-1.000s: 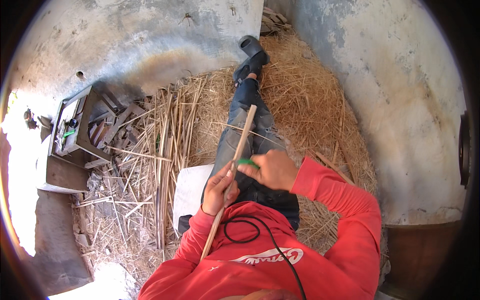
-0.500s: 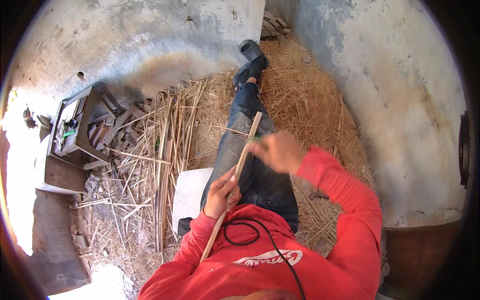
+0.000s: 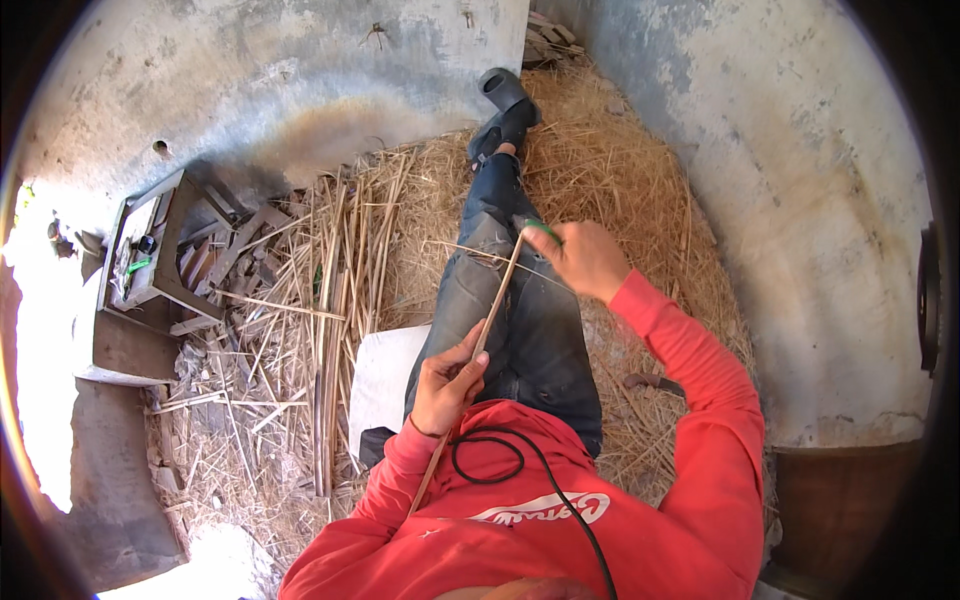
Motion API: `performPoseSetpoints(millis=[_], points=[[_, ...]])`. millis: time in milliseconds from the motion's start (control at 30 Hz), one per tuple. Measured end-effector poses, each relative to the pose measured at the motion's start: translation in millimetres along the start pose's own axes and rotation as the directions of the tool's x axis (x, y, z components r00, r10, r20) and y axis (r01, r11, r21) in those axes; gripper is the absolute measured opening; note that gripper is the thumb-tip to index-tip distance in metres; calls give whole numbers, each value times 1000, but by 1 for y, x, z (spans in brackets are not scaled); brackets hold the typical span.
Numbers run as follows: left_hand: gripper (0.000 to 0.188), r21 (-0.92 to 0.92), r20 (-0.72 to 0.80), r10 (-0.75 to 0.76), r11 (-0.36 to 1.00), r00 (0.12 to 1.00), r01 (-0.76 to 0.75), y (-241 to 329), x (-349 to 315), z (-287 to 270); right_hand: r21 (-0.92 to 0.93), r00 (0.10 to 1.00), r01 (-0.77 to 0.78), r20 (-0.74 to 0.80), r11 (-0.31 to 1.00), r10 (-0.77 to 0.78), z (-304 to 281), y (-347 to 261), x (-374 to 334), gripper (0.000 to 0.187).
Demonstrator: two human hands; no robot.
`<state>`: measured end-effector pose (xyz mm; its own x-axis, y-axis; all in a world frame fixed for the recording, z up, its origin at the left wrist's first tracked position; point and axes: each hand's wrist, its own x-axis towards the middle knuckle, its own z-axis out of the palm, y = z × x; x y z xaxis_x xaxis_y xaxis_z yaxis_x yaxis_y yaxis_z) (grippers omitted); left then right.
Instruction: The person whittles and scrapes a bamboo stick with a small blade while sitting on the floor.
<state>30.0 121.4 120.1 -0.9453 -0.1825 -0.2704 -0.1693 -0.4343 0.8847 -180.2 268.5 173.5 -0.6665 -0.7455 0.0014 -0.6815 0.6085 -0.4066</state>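
Observation:
My left hand (image 3: pixel 447 385) is closed around a long, narrow wooden strip (image 3: pixel 503 290), which slants from my lap up over my thighs. In my right hand (image 3: pixel 590 262) is a small green-handled tool (image 3: pixel 543 231), held at the strip's far tip. Its working end is too small to make out clearly. A thin sliver (image 3: pixel 460 247) crosses my knee near that tip. The strip's near end rests against my red sleeve and belly.
Many long strips (image 3: pixel 325 400) lie piled at the left, beside a wooden stool-like frame (image 3: pixel 170 255) on its side. Straw-like shavings (image 3: pixel 610 170) cover the floor. A dark curved object (image 3: pixel 655 383) lies right of my thigh. Walls (image 3: pixel 790 220) close in ahead and right; a black cord (image 3: pixel 540 475) runs over my front.
My right hand with the green-handled tool has moved away from me, up to the strip's far tip. The strip has turned and shows a narrower face. My left hand stays about where it was.

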Motion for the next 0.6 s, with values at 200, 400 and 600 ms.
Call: performPoseSetpoints(millis=[200, 400, 600], points=[[45, 71, -63, 41, 997, 997, -37, 6, 0, -1, -9, 999, -25, -44, 1000, 24, 3, -4, -7, 82], [44, 105, -45, 69, 992, 997, -64, -1, -1, -1, 16, 994, 108, -6, 994, -108, 16, -12, -20, 81], [44, 123, -66, 88, 989, 994, -80, -3, 3, -5, -3, 991, 113, 67, 994, -113, 15, -14, -18, 81]])
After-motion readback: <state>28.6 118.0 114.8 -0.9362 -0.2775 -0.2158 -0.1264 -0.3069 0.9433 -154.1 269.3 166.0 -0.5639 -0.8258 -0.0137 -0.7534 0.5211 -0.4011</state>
